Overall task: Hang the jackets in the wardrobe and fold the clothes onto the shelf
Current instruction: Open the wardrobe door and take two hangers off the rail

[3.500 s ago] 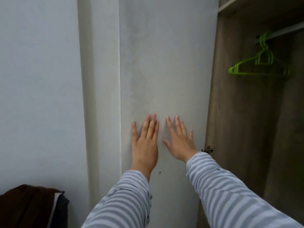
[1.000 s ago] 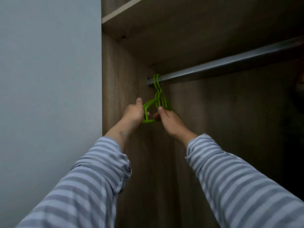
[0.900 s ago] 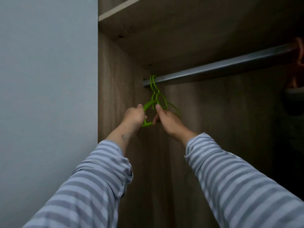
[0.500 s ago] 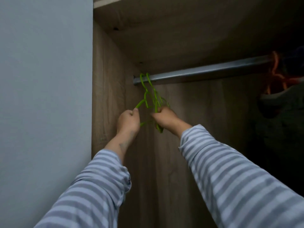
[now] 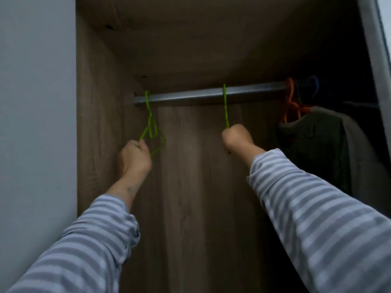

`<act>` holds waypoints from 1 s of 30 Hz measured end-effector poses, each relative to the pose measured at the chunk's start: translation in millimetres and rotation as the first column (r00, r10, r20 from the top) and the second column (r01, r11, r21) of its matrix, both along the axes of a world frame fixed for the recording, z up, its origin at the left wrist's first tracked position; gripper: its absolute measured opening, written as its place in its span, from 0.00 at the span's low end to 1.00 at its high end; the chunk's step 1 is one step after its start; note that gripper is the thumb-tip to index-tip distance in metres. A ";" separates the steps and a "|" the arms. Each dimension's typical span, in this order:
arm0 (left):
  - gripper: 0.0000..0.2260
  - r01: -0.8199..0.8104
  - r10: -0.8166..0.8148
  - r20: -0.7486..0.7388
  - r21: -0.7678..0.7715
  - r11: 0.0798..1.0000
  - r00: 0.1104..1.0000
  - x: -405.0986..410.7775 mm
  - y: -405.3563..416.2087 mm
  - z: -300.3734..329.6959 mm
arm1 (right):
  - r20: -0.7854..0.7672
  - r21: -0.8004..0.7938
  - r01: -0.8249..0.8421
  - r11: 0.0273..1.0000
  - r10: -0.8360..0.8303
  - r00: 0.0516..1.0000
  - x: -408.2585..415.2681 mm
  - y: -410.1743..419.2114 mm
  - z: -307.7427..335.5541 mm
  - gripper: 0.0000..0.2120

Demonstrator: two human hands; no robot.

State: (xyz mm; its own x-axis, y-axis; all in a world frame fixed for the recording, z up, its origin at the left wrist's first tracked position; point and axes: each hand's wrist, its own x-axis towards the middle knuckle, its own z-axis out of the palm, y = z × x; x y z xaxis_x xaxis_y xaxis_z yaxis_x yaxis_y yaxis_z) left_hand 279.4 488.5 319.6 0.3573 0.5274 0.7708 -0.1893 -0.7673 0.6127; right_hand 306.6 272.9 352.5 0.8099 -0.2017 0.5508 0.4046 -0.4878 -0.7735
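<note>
Two green hangers hook over the metal rail [image 5: 190, 96] inside the wooden wardrobe. My left hand [image 5: 133, 158] is closed on the left green hanger [image 5: 152, 125], which hangs at the rail's left end near the side wall. My right hand [image 5: 236, 138] is a fist around the second green hanger [image 5: 225, 107], whose hook sits near the rail's middle; only its neck shows above my fingers. Both striped sleeves reach up from below.
At the rail's right end a dark garment [image 5: 317, 142] hangs on an orange hanger [image 5: 291, 102], with a blue hanger [image 5: 313, 83] behind it. A shelf board [image 5: 211, 43] closes the space above the rail. A white wall [image 5: 36, 123] borders the left, the door edge [image 5: 372, 49] the right.
The two green hangers were bunched together at the rail's left end. My right hand has slid one of them rightward along the rail; my left hand has kept the other in place.
</note>
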 end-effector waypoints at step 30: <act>0.13 -0.251 0.233 -0.117 -0.171 0.953 0.965 -117.8 -150.7 -142.0 | 0.267 0.154 -0.234 0.960 0.187 0.945 -46.0 -36.9 -88.9 0.28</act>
State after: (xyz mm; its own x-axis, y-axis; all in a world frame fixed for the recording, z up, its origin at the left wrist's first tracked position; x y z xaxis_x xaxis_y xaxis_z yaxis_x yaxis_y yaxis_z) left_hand 161.6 337.9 177.5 0.2675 0.7356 0.6223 0.0534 -0.6562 0.7527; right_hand 260.5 236.0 263.5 0.6872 -0.1570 0.7093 0.6726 -0.2313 -0.7029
